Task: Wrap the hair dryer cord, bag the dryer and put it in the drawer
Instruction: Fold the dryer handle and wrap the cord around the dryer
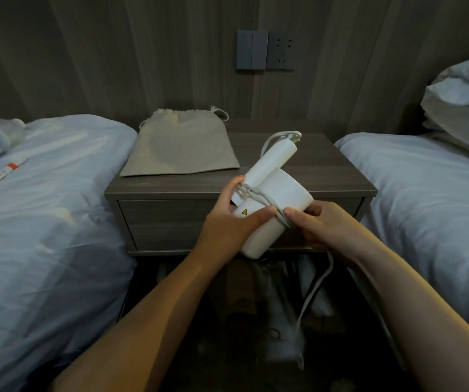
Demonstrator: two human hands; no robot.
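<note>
The white dryer (278, 193) is held in the air just before the desk (326, 157), its handle tilted toward the far right and a small yellow warning triangle on its body. The left grip (227, 224) holds the body. The pale cord (258, 198) loops out of the handle's far end and crosses the body in a few strands, pinched there by the right grip (321, 224). The rest hangs down near right. The beige drawstring bag (181, 145) lies flat on the desk's far left. The drawer (165, 213) is closed.

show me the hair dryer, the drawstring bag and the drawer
hair dryer (284, 193), head view, on its white body
drawstring bag (182, 145), head view, middle of the cloth
drawer (159, 212), head view, front panel of the nightstand's top drawer
</note>
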